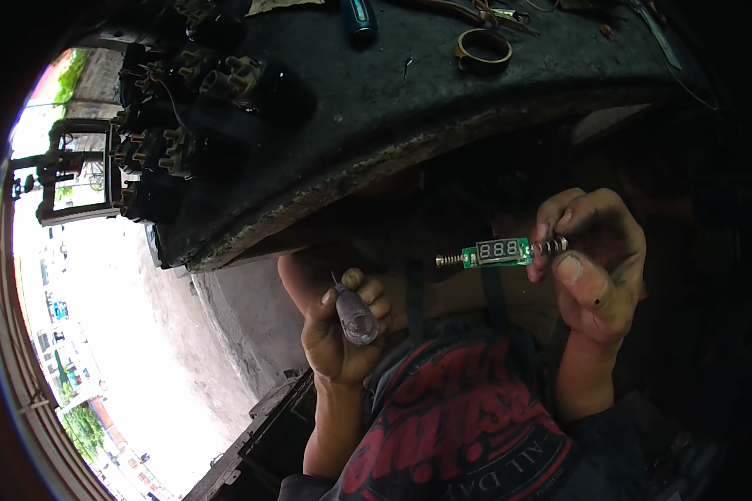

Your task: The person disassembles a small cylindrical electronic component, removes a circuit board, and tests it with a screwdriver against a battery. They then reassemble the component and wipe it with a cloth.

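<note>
The small green display board (499, 252) sits right of the frame's centre, nearly level, with a coil spring at each end. The right hand (603, 280) has thumb and fingertips closed on its right-hand spring; the left-hand spring (449, 260) sticks out free. The left hand (330, 334), well apart from the right, grips a grey tapered piece (358, 316) with a thin metal tip pointing up. To handle the board well, I would pinch lightly so that the coil does not bend at its joint, and keep that metal tip away from the bare circuitry. Its window shows three pale segmented digits; whether they are lit, I cannot tell. Bold red lettering covers the dark shirt (451, 409) at lower centre, with smaller pale print below; no other writing is legible. Beyond, the dark bench (368, 100) along the top bears a brass-coloured ring (484, 67), and black parts with brass terminals (175, 150) cluster at upper left.
</note>
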Demonstrator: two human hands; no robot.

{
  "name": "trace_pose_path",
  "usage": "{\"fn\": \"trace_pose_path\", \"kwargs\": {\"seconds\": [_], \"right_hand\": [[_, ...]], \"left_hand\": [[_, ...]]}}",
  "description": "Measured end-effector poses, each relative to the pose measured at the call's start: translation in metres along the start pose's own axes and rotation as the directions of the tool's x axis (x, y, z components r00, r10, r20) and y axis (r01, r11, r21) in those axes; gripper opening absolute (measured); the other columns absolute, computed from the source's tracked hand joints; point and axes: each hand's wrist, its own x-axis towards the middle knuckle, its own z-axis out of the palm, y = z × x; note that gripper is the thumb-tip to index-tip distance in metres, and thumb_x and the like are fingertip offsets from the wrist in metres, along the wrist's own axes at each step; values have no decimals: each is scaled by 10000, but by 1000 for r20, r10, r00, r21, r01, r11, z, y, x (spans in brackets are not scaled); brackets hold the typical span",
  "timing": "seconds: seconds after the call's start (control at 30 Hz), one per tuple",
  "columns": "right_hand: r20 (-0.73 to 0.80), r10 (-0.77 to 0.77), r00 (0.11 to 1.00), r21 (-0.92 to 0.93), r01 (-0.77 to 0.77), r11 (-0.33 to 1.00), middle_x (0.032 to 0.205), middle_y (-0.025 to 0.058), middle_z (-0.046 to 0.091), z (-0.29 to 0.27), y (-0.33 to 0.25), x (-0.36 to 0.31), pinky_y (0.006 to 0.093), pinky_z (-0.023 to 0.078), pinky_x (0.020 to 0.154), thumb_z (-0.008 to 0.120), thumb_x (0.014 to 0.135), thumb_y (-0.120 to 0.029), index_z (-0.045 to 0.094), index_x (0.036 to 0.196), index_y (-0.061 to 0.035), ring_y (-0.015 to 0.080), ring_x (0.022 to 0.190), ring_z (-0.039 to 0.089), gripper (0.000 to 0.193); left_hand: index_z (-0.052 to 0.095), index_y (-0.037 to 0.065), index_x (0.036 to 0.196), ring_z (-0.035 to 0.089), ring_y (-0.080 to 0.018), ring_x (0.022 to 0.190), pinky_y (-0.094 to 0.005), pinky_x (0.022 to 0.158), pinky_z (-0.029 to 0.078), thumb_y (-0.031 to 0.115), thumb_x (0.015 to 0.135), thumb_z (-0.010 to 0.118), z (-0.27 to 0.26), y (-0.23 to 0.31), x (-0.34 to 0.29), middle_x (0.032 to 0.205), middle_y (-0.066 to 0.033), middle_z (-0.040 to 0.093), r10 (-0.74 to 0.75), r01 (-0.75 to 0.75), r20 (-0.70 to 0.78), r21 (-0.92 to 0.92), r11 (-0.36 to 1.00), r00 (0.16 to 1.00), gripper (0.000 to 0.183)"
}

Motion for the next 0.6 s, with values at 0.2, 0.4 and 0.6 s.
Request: {"fn": "trace_pose_path", "kwargs": {"seconds": [0.2,0.4,0.6], "right_hand": [[-14,12,1000,28,-12,1000,900,166,640,-3,-1,-2,262,548,609,734,779,-17,620,1012,58,157,723,634,270],[-20,-4,1000,28,4,1000,893,162,643,-5,3,-2,260,551,607,738,778,-18,624,1011,55,155,721,637,269],[-15,-16,1000,22,16,1000,888,154,647,-8,5,-2,259,554,593,731,785,-18,626,1014,48,147,712,639,260]], "left_hand": [[447,42,1188,432,-160,848,-248,676,469,233,943,640,4,-1,2,1016,-87,440,-10,9,-9,-18,1000,1000,366],[415,15,1253,427,-160,858,-253,675,459,204,954,599,4,0,4,1010,-94,432,-19,19,-5,-36,999,1000,399],[365,-25,1347,426,-158,869,-259,688,442,203,949,595,3,-1,6,1015,-93,430,-21,20,-3,-66,998,1000,513]]}}
